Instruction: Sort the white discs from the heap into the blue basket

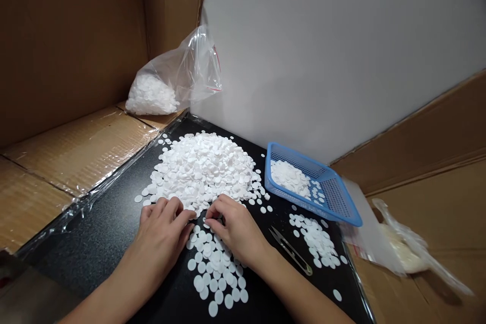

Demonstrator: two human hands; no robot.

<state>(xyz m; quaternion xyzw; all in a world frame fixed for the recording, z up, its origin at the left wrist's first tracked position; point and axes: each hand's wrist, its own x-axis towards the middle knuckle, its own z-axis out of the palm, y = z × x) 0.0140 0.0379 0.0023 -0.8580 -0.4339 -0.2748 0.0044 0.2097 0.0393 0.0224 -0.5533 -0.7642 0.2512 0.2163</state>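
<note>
A large heap of small white round discs [207,164] covers the middle of the black tabletop. At its near edge my left hand [161,228] rests with curled fingers, thumb and forefinger close together; whatever lies between them is hidden. Just right of it, my right hand [237,228] pinches with thumb and forefinger at a white disc [206,224]. Below and between both hands, a looser spread of white discs [218,271] lies flat, some overlapping.
A blue plastic basket [315,162] holding more discs stands at the right. Near it lie thread snips [290,251] and a smaller group of discs [319,243]. A clear bag of white discs [154,93] sits on cardboard at the back left. Another plastic bag [404,250] lies far right.
</note>
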